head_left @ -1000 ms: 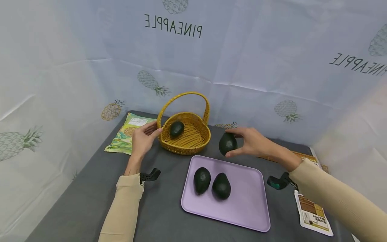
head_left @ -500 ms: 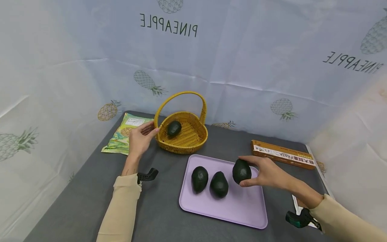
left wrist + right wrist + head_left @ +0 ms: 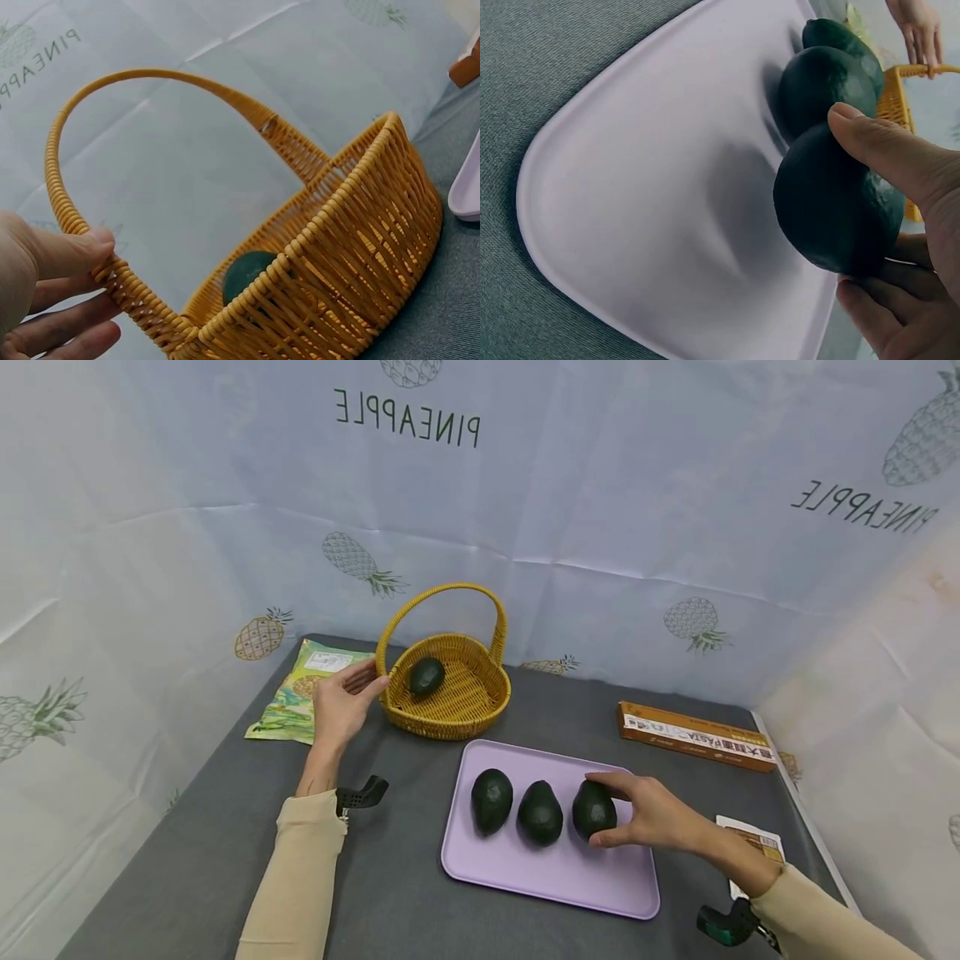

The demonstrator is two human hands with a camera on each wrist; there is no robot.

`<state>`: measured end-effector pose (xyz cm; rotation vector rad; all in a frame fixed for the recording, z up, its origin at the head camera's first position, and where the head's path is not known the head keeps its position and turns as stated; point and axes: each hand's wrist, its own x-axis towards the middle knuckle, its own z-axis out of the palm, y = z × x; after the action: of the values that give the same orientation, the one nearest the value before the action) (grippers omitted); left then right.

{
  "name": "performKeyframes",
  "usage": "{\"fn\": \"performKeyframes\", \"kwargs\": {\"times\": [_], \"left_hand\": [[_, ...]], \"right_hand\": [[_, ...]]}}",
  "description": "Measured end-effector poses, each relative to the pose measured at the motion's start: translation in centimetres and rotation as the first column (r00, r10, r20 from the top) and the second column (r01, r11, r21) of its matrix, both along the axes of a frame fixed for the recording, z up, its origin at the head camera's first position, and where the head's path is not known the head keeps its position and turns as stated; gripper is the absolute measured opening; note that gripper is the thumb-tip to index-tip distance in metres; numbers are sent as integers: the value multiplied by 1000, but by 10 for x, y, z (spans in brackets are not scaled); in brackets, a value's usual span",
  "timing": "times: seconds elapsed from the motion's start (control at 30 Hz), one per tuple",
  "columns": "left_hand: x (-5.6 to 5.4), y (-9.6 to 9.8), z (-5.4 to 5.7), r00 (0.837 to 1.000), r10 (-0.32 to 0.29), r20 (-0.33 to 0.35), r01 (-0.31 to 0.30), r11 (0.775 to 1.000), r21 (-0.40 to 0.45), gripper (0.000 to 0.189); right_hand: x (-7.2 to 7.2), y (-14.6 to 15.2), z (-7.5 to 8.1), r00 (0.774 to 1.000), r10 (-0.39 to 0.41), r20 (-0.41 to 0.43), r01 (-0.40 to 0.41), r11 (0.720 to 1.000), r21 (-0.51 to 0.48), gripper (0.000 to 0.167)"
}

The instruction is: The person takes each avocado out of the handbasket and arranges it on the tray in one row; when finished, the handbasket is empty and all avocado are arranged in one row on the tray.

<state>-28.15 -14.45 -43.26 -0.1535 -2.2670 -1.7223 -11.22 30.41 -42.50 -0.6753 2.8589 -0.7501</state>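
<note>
With thumb and fingers, my right hand [image 3: 652,814] grips a dark green avocado [image 3: 594,811] at the right part of the lilac tray [image 3: 555,889]. Two more avocados lie on that tray, a middle avocado [image 3: 540,814] and a left avocado [image 3: 492,802]. My left hand [image 3: 341,703] pinches the side of the handle of a yellow wicker basket [image 3: 450,727]; in the left wrist view the thumb [image 3: 94,247] presses on the handle's lower end. Inside the basket, toward its left, rests one avocado [image 3: 427,677]. The right wrist view shows the gripped avocado [image 3: 836,202] close up.
A green and yellow bag [image 3: 288,706] lies left of the basket, partly behind my left hand. At the back right is an orange-brown pasta box [image 3: 697,737]. A white and brown packet [image 3: 757,839] lies partly under my right forearm. Printed cloth hangs behind the grey table [image 3: 397,877].
My right hand has carried the avocado from beside the basket rightward and down to the tray's right part. The left hand stays at the basket handle. The view has shifted slightly.
</note>
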Motion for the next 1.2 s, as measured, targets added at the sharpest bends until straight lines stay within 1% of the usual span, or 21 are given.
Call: {"fn": "performKeyframes", "kwargs": {"times": [0.17, 0.33, 0.47, 0.63, 0.83, 1.03, 1.2], "left_hand": [[0, -1, 0, 1000, -3, 1, 3, 1000, 3, 44], [-1, -2, -1, 1000, 1, -2, -1, 1000, 4, 43], [-2, -2, -2, 1000, 2, 7, -2, 1000, 10, 44], [-2, -1, -2, 1000, -3, 19, 3, 1000, 15, 44], [-2, -2, -2, 1000, -5, 18, 5, 1000, 13, 45], [-2, -2, -2, 1000, 1, 29, -2, 1000, 22, 47], [-2, 0, -1, 999, 2, 43, -3, 1000, 25, 48]], "right_hand": [[1, -2, -7, 1000, 14, 26, -14, 1000, -6, 92], [4, -5, -9, 999, 19, 44, -19, 1000, 6, 92], [5, -6, -8, 998, 21, 55, -23, 999, 29, 92], [4, -4, -6, 996, 33, 85, -36, 999, 27, 91], [3, -3, -4, 994, 42, 102, -46, 998, 41, 90], [2, -2, -2, 991, 38, 129, -44, 998, 51, 89], [3, -1, -2, 991, 31, 133, -38, 998, 52, 90]]}}
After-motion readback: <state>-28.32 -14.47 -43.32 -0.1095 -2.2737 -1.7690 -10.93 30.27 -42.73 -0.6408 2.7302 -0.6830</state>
